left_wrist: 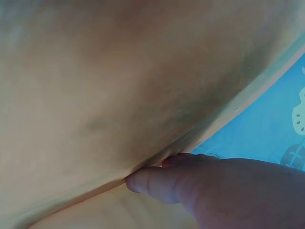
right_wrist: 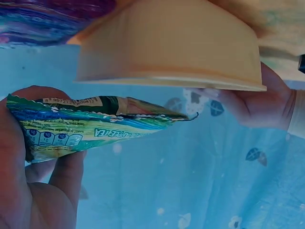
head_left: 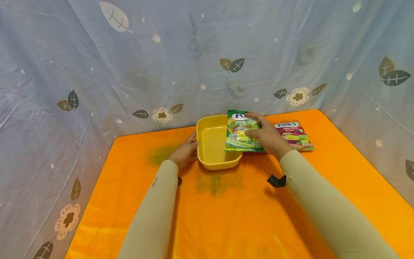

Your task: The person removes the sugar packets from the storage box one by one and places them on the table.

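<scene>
Your orange surface, smudged green near its middle, fills the foreground, both long beige sleeves reaching out across it. Your left hand holds the left wall of a yellow tub, thumb pressed at its rim; how the other fingers lie is hard to tell from the blurred wrist view. Your right hand pinches a green Spring Tea sachet just over the tub's right edge. A red Fruits sachet lies just beyond. Pale blue leaf-printed cloth curtains the surface behind and on both sides.
</scene>
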{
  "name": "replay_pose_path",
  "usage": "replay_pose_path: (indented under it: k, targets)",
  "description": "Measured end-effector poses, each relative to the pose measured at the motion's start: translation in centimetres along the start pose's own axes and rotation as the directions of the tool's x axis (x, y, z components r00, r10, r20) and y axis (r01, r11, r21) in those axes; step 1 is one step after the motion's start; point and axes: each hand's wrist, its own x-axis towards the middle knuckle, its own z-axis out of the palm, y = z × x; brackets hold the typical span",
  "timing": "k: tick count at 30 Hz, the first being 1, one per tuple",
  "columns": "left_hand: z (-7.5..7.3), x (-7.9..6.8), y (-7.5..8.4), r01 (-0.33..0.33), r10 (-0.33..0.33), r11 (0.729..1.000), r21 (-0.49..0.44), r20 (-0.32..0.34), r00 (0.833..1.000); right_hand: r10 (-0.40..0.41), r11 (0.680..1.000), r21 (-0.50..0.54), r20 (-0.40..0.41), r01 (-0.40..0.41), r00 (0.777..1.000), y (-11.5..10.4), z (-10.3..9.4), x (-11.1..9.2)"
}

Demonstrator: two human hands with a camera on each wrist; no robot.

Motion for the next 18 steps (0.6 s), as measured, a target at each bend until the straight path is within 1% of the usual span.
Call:
replay_pose_path:
  k: [7,11,14,16,18]
  targets:
    - [0.1,-0.2,-0.1,0.010,-0.010,1.000,0.010,-0.018,1.000,0.022,0.998,-0.060,-0.018,-0.024,1.000,1.2,-1.6,-1.4]
    - [0.2,-0.2,-0.1,0.005,-0.005,1.000,0.025,-0.017,1.000,0.007,0.994,-0.112,-0.012,-0.008,1.000,1.7,-2.5,-2.4]
    - [0.1,-0.1,-0.2,0.000,0.000,0.999,0.043,-0.016,1.000,-0.005,0.993,-0.120,0.006,0.006,1.000,1.8,-2.9,-3.3]
    - [0.1,-0.1,-0.2,-0.004,0.004,0.999,0.053,-0.012,1.000,0.004,0.995,-0.102,0.018,-0.002,1.000,1.7,-3.1,-4.0]
    - [0.0,-0.1,-0.3,-0.012,0.012,0.998,0.059,-0.002,1.000,0.012,0.993,-0.114,0.026,-0.009,1.000,1.6,-3.2,-4.8]
